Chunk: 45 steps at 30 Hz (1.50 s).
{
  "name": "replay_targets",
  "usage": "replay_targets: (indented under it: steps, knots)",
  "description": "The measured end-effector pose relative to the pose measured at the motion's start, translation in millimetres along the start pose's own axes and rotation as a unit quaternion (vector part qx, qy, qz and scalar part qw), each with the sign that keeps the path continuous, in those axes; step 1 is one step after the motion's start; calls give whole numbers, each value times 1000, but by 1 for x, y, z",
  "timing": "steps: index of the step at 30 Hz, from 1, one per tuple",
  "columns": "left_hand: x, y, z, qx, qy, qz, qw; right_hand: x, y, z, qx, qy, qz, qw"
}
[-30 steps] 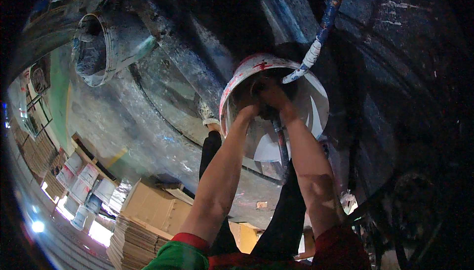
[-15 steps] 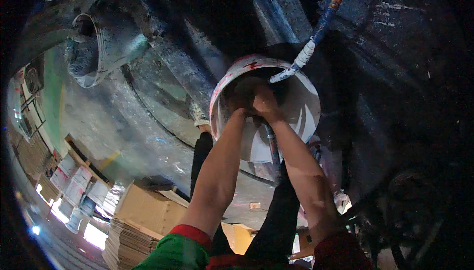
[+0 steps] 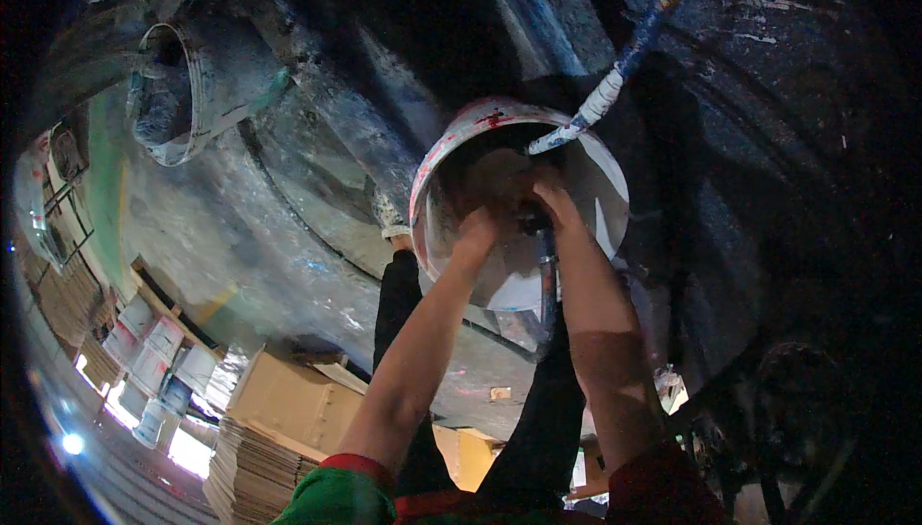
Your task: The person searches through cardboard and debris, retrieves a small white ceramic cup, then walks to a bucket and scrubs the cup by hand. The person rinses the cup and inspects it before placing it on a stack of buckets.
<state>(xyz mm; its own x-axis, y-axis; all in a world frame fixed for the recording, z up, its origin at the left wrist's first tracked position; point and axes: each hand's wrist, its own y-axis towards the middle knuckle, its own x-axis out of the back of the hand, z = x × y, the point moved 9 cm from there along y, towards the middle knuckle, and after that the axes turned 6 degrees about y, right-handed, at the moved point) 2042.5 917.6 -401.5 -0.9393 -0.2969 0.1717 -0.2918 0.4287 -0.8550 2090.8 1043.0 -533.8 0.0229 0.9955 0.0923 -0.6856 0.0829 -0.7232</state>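
White bucket (image 3: 509,292), streaked with red along its rim, sits in front of us with its mouth turned our way, and both our hands are inside it. Our left hand (image 3: 482,229) is left of the opening's middle; our right hand (image 3: 549,189) is just beside it, near the inner end of a dark hose (image 3: 548,275) that crosses the lower rim between our forearms. We cannot tell whether either hand is spread, closed or gripping something, as the fingers fade into shadow; the right one may be touching the hose. A blue pipe with a white-wrapped end (image 3: 603,95) comes over the upper right rim, its tip near that hand.

To work well in here, we judge it best to have the bucket steady, our wrists light against its wall and our elbows apart, so that the hose lies between our arms without a kink. Our knuckles want to be clear of the pipe's tip. Leaning our head aside might let more light in on our fingers. A second bucket (image 3: 230,83) is well apart, at upper left.
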Motion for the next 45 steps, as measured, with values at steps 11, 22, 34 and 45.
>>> replay_targets:
  steps: [11,22,34,45]
  knots:
    - [24,34,-30,-238,107,-274,926,-17,-2,14,197,189,40,961]
    - [-9,75,50,-83,84,-482,868,-34,22,-5,16,-222,32,974]
    - [22,79,100,109,-101,-452,879,-26,-18,27,227,245,75,940]
    - [27,108,68,-38,107,-373,921,-56,-45,71,48,-304,-14,951]
